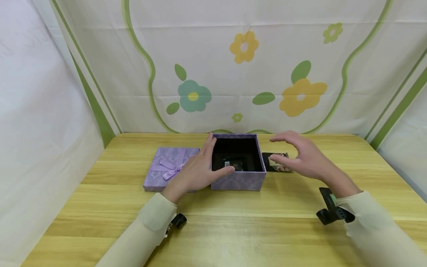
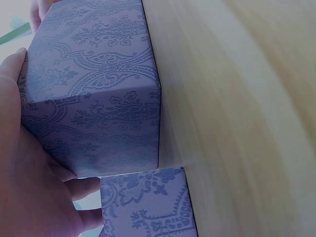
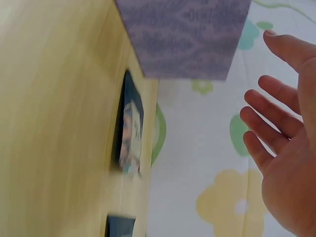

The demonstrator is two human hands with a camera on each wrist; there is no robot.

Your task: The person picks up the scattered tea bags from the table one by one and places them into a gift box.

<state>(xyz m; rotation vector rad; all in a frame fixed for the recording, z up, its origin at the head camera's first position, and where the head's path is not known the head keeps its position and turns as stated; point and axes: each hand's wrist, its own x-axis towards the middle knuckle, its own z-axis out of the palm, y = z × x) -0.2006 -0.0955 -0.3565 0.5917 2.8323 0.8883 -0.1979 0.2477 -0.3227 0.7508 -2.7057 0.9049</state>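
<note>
A purple patterned gift box (image 1: 237, 181) stands uncovered, its inside black. Within it lies a dark packet (image 1: 238, 163) with a small white barcode label. My left hand (image 1: 197, 167) rests against the box's near left corner, fingers straight along the left wall and thumb across the front rim. To the left lies the lid (image 1: 155, 171) with a ribbon bow (image 1: 171, 170), partly covered by that hand. My right hand (image 1: 301, 155) hovers right of the box, apart from it, fingers spread and holding nothing. Behind its thumb shows another dark packet (image 1: 281, 167) with a printed label.
The wooden table (image 1: 247, 230) meets a white curtain (image 1: 217, 44) with printed flowers at its back edge. In the right wrist view, another dark item (image 3: 120, 227) shows at the bottom edge. Black wrist devices (image 1: 330, 213) sit on the sleeves.
</note>
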